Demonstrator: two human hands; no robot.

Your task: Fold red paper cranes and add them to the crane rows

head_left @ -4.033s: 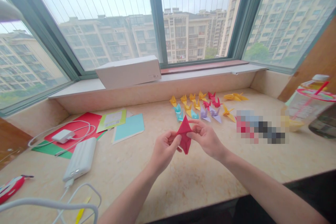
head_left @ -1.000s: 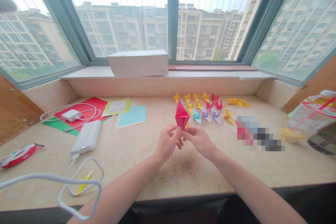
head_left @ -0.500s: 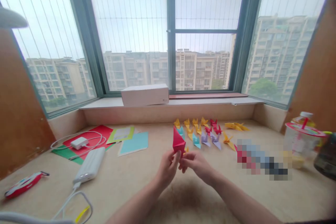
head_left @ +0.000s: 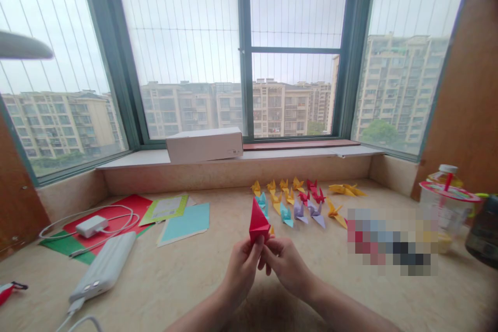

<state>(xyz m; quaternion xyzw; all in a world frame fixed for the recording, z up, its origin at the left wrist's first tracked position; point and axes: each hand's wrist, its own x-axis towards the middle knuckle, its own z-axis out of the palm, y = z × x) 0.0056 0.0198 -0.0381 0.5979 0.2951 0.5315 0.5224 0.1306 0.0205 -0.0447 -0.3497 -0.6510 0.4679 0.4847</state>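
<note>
A folded piece of red origami paper [head_left: 259, 222] stands upright between my hands, its long point facing up. My left hand [head_left: 244, 262] pinches its lower end, thumb on the near face. Close against it, my right hand [head_left: 283, 262] is closed at the paper's lower right edge, its fingertips partly hidden. Behind the paper, several finished paper cranes stand in rows on the counter: yellow ones [head_left: 289, 196], red ones [head_left: 319, 195], light blue ones [head_left: 286, 215] and purple ones [head_left: 300, 211].
To the left lie a white power bank [head_left: 103, 268], a white charger [head_left: 92, 225] with its cable, and blue paper sheets [head_left: 187, 222] beside red and green ones. A white box [head_left: 204, 145] rests on the sill. At right stand a lidded plastic cup [head_left: 443, 212] and a dark container [head_left: 484, 228].
The view has shifted, so most things appear further left. My right hand has come closer to my left at the base of the red paper, which stays held upright.
</note>
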